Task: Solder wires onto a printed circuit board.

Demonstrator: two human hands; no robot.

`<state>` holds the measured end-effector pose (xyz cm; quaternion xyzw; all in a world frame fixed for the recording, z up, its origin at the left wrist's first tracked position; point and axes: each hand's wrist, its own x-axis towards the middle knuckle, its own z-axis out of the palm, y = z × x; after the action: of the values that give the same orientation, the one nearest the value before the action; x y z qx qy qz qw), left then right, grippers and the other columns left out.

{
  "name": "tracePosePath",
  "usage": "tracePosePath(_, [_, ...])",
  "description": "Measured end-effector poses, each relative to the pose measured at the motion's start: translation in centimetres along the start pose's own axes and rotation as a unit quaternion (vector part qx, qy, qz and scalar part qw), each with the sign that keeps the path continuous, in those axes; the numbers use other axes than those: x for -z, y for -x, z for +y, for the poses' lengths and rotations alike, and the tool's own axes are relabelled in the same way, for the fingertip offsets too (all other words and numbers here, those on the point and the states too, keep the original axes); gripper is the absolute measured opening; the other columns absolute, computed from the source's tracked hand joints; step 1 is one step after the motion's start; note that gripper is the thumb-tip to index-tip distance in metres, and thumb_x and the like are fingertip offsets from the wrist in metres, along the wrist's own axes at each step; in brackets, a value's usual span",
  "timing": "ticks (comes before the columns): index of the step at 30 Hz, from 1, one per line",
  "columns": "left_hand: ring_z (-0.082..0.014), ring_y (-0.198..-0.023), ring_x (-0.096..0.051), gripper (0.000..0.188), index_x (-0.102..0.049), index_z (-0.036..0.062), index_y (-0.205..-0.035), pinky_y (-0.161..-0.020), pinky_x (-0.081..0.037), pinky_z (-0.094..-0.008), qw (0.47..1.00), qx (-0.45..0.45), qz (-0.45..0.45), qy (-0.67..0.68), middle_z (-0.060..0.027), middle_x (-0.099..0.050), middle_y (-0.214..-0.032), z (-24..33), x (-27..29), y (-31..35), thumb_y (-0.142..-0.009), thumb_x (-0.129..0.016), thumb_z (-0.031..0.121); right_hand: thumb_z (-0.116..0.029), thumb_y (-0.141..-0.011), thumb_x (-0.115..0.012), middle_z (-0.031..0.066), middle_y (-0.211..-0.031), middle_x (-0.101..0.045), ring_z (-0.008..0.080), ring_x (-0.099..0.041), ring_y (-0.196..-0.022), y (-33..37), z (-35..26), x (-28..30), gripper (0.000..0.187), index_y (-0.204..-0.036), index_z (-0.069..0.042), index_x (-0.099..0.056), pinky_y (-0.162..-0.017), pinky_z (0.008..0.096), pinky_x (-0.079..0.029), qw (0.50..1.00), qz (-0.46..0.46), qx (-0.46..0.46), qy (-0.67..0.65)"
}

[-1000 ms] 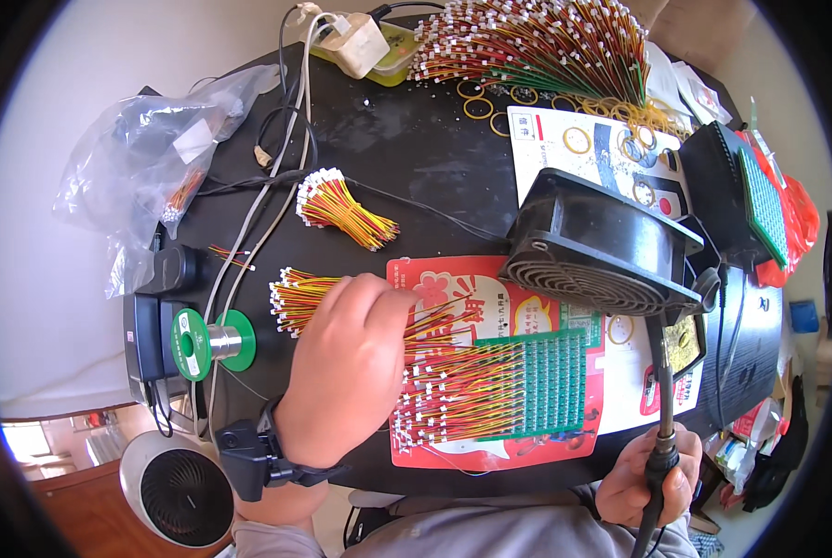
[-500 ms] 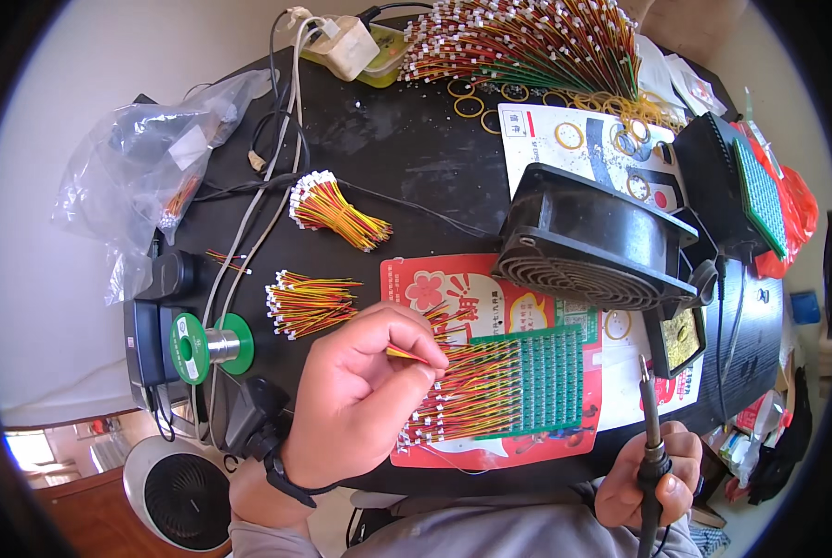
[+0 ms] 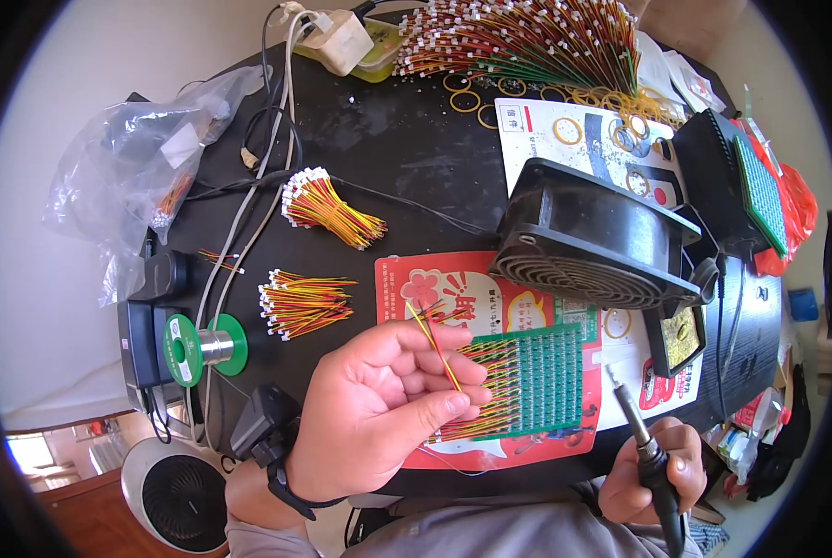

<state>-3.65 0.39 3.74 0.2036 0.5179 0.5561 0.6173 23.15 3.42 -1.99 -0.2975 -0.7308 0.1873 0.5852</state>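
My left hand (image 3: 369, 405), palm partly up, holds a short red, yellow and black wire lead (image 3: 440, 352) between thumb and fingers. The hand is over the left part of a green circuit board panel (image 3: 551, 381), hiding part of the rows of similar wires (image 3: 495, 381) on it. The panel lies on a red printed sheet (image 3: 574, 448). At the lower right, my right hand (image 3: 653, 474) grips a soldering iron (image 3: 653, 456), its tip pointing up and left, clear of the board. Two bundles of connector wires, one upper (image 3: 332, 209) and one lower (image 3: 304, 304), lie left of the sheet.
A black fan (image 3: 597, 232) stands behind the panel, beside a yellow sponge in a holder (image 3: 678, 339). A green solder spool (image 3: 185, 349), cables and a clear plastic bag (image 3: 127, 177) are at left. A large wire bundle (image 3: 527, 46) and rubber bands (image 3: 569, 130) lie at the back.
My left hand has turned palm-up and its fingers have opened out somewhat, with the wire lead now showing more fully. The soldering iron has tilted further left.
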Motion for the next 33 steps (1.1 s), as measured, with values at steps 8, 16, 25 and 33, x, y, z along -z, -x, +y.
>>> tracePosePath(8, [-0.0232,-0.086,-0.071,0.024,-0.056,-0.0047,-0.117,-0.077,-0.058,-0.0346,0.999,0.024,-0.022,-0.020,-0.0182,-0.071,-0.093,0.1,-0.2,0.4,-0.094,-0.060,0.002,-0.046,-0.094,-0.061,0.0074,-0.072,-0.042,0.0137,-0.039,-0.058,-0.3,1.0,-0.2,0.047,-0.108,-0.001,-0.052,-0.051,0.0272,-0.026,0.998,0.008,0.018,-0.062])
tracePosePath(16, [-0.0204,-0.083,-0.068,0.007,-0.066,-0.0023,-0.096,-0.080,-0.053,-0.0327,0.942,-0.168,-0.037,-0.289,-0.0138,-0.070,-0.095,-0.6,-0.3,0.7,-0.091,-0.062,-0.001,-0.045,-0.093,-0.062,0.0055,-0.065,-0.042,0.0129,-0.040,-0.054,-1.4,-0.6,-0.1,0.047,-0.096,0.000,-0.050,-0.048,0.0264,-0.029,0.995,0.028,-0.051,-0.085])
tracePosePath(25, [-0.0208,-0.062,-0.064,0.021,-0.073,0.0022,-0.090,-0.055,-0.052,-0.0300,0.782,-0.326,-0.102,-0.521,-0.0076,-0.066,-0.082,-3.0,-2.3,1.5,-0.071,-0.076,-0.005,-0.036,-0.091,-0.063,0.0041,-0.062,-0.045,0.0128,-0.044,-0.049,-1.2,0.0,-1.5,0.037,-0.086,-0.003,-0.047,-0.042,0.0249,-0.030,0.999,-0.030,-0.034,-0.021])
tracePosePath(33, [-0.0203,-0.063,-0.060,0.019,-0.072,-0.0008,-0.084,-0.053,-0.049,-0.0296,0.683,-0.390,-0.101,-0.610,-0.0066,-0.062,-0.076,-4.5,-2.3,1.2,-0.066,-0.076,-0.002,-0.033,-0.085,-0.066,0.0009,-0.056,-0.042,0.0122,-0.043,-0.043,-1.5,0.4,-2.0,0.033,-0.079,-0.003,-0.052,-0.036,0.0249,-0.028,0.998,-0.057,-0.001,-0.018])
